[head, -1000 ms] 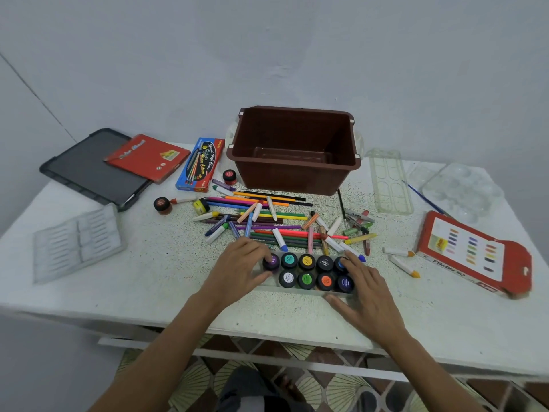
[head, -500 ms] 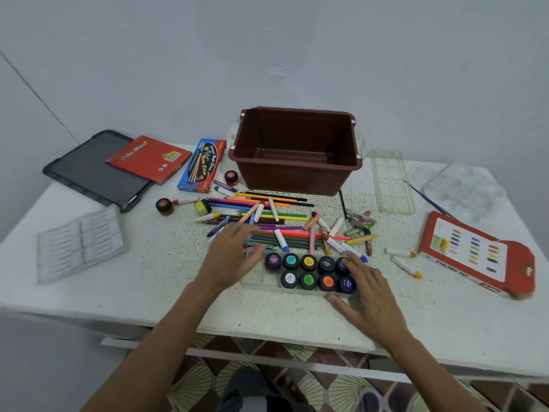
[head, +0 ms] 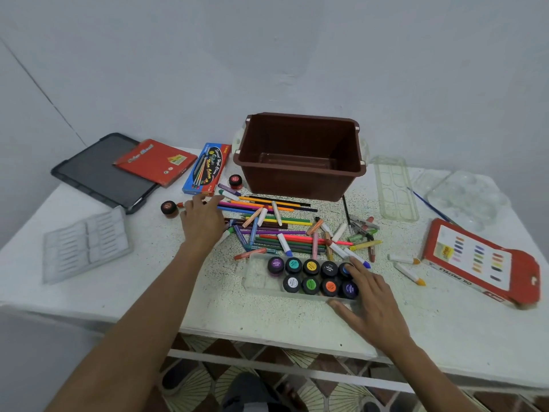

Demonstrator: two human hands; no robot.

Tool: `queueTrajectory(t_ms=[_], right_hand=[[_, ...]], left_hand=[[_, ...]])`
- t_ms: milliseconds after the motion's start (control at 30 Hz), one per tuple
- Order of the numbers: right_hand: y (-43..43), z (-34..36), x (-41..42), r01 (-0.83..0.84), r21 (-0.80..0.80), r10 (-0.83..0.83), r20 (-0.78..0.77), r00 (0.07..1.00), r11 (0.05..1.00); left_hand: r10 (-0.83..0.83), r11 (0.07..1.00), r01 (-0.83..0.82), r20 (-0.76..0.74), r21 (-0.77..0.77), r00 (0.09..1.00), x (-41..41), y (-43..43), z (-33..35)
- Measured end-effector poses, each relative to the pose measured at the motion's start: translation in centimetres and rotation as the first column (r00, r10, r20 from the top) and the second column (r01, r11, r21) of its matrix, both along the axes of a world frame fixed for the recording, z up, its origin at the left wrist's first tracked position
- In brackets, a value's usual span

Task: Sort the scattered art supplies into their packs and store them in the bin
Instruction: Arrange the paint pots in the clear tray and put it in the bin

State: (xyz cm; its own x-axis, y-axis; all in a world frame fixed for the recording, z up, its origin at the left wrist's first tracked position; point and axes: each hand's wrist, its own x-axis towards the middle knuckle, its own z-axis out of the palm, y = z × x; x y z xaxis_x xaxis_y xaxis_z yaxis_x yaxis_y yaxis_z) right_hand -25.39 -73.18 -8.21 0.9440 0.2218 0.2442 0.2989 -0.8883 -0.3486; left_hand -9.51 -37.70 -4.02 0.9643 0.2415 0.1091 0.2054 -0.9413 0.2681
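A clear paint tray (head: pixel 258 278) near the table's front holds several black-lidded paint pots. My right hand (head: pixel 367 301) rests on the tray's right end with straight fingers. My left hand (head: pixel 203 223) hovers flat over the left edge of a pile of pencils and crayons (head: pixel 282 230), fingers spread, holding nothing. Two loose paint pots lie nearby, one (head: pixel 168 208) just left of that hand and another (head: pixel 235 181) by the empty brown bin (head: pixel 300 176) at the back.
A blue pencil box (head: pixel 208 169), a red pack (head: pixel 157 162) on a dark lid (head: pixel 92 173), a grey insert tray (head: pixel 84 245), clear palettes (head: pixel 395 188), a brush (head: pixel 427 205), a red oil-pastel box (head: pixel 478 260) and two stray crayons (head: pixel 408 273) surround the pile.
My left hand left the paint tray and moved up and left to the edge of the pencil pile. My right hand stayed on the tray's right end.
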Motion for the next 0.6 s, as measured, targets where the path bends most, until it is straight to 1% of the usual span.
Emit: queueTrajectory(t_ms=[167, 433, 533, 600], right_hand=[[0.0, 0.0, 0.1, 0.005, -0.013, -0.005, 0.004, 1.000, 1.000], [-0.1, -0.1, 0.0, 0.008, -0.012, -0.008, 0.008, 1.000, 1.000], [0.0, 0.0, 0.0, 0.008, -0.012, -0.007, 0.015, 1.000, 1.000], [0.0, 0.1, 0.0, 0.011, -0.010, -0.011, 0.013, 1.000, 1.000]], left_hand=[[0.025, 0.996, -0.024, 0.007, -0.083, 1.000, 0.5, 1.2, -0.5], [0.111, 0.952, -0.092, 0.051, -0.291, 0.993, 0.2, 3.3, -0.6], [0.107, 0.932, -0.060, 0.113, -0.358, 0.988, -0.5, 2.7, 0.0], [0.069, 0.895, 0.009, 0.157, -0.446, 0.985, -1.3, 1.9, 0.6]])
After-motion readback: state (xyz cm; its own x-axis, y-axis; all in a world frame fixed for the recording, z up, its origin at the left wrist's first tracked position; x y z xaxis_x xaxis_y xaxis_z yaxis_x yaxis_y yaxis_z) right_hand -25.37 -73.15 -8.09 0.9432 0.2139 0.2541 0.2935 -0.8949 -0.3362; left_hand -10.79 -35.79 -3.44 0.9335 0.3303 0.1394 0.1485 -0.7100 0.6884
